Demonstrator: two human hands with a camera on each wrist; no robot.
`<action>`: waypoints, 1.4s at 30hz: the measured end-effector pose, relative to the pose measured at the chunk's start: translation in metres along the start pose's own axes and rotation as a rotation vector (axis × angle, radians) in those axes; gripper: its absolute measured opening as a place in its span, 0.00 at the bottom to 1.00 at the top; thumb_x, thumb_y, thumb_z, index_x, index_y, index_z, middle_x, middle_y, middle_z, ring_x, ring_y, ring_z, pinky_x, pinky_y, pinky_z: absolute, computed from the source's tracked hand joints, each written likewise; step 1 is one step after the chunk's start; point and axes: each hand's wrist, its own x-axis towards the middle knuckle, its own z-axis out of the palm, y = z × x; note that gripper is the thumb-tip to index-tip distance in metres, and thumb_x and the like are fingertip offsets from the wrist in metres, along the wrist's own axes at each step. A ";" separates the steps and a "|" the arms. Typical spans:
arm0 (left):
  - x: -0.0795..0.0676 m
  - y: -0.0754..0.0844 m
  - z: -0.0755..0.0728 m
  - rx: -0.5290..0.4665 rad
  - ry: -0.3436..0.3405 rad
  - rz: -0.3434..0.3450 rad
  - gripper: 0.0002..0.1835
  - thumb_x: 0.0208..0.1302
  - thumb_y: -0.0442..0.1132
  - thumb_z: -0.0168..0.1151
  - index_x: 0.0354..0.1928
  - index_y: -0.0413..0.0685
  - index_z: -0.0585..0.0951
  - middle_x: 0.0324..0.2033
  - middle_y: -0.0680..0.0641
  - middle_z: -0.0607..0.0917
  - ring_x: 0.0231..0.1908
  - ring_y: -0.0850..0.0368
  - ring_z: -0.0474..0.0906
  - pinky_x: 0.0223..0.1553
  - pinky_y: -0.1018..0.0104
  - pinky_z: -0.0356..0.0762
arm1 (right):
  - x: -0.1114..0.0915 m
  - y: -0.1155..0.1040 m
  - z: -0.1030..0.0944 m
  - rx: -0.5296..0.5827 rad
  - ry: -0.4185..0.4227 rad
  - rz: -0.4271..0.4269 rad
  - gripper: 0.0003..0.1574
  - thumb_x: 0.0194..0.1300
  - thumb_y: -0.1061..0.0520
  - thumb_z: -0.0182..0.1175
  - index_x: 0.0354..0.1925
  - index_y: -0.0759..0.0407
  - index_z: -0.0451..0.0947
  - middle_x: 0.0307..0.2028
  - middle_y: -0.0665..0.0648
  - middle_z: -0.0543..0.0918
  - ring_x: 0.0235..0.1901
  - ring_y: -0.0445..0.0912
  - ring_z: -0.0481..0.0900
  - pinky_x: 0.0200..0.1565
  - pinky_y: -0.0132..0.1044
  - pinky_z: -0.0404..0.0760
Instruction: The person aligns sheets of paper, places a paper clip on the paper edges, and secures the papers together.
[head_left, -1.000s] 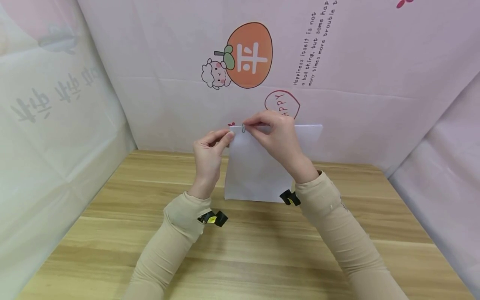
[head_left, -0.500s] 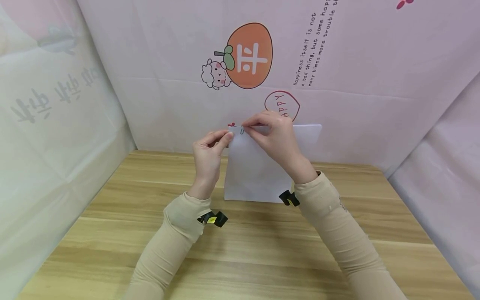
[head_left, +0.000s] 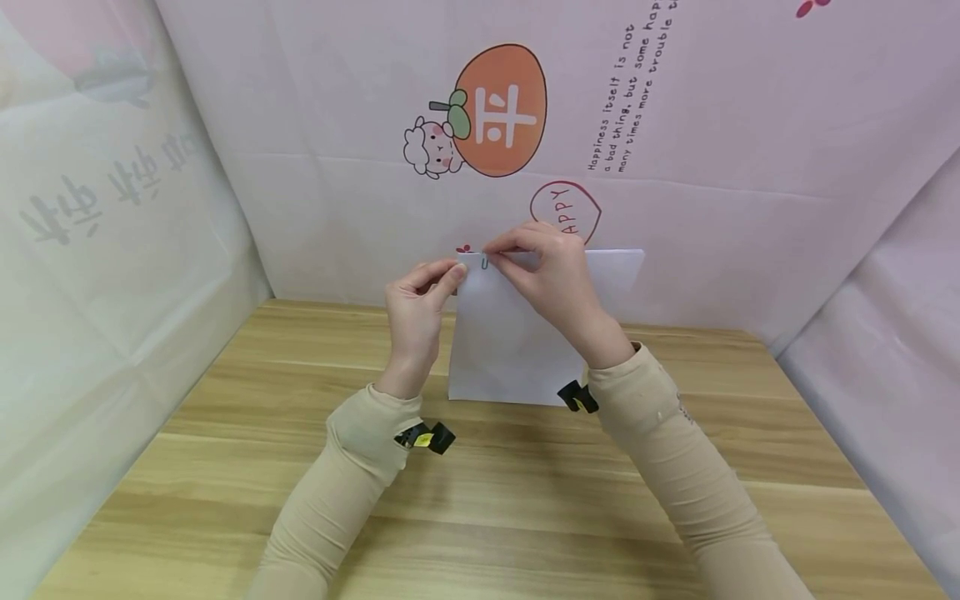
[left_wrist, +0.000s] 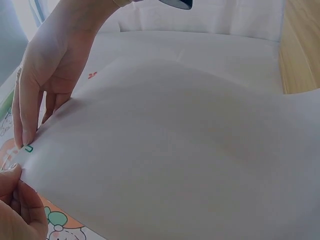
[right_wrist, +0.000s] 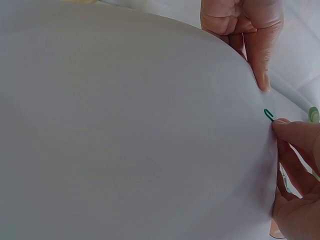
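Observation:
A white sheet of paper point(head_left: 517, 350) hangs upright above the table, its lower part facing me. My left hand point(head_left: 418, 321) pinches its upper left corner between thumb and fingers. Just right of that corner, a small green paper clip point(head_left: 484, 263) sits over the top edge, its rounded end lying on the near face. My right hand point(head_left: 558, 271) pinches at the top of the clip, and the fingertips cover its upper part. In the right wrist view the clip's green loop point(right_wrist: 269, 114) shows between the two hands.
The wooden table point(head_left: 480, 517) lies below the hands. Behind it hangs a pink printed cloth point(head_left: 720, 108), with pale cloth point(head_left: 135, 275) at the left side too. A black wrist camera point(head_left: 426, 437) sits by the left sleeve.
The clip has shifted slightly left, and its visible end now shows as a green loop instead of a dark outline. My right hand moved slightly left with it; the left hand stayed nearly still.

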 end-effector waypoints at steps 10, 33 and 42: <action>-0.001 -0.001 0.002 -0.017 0.024 0.000 0.12 0.54 0.30 0.69 0.37 0.25 0.83 0.24 0.55 0.83 0.28 0.62 0.76 0.32 0.74 0.77 | -0.001 0.000 -0.001 -0.001 -0.012 -0.018 0.04 0.58 0.59 0.67 0.34 0.56 0.86 0.33 0.52 0.87 0.38 0.42 0.82 0.43 0.35 0.80; -0.002 0.000 0.002 -0.010 0.020 0.007 0.14 0.55 0.31 0.68 0.38 0.24 0.82 0.25 0.55 0.83 0.28 0.62 0.75 0.32 0.74 0.77 | 0.000 0.002 0.001 -0.024 0.014 -0.086 0.05 0.58 0.60 0.67 0.35 0.57 0.86 0.33 0.53 0.87 0.37 0.45 0.81 0.42 0.37 0.79; -0.003 0.001 0.002 -0.018 0.021 0.001 0.14 0.54 0.32 0.69 0.38 0.24 0.82 0.25 0.54 0.82 0.28 0.61 0.75 0.33 0.73 0.78 | -0.002 0.005 0.001 -0.019 0.013 -0.100 0.08 0.60 0.60 0.65 0.40 0.56 0.84 0.35 0.53 0.87 0.39 0.46 0.78 0.43 0.39 0.75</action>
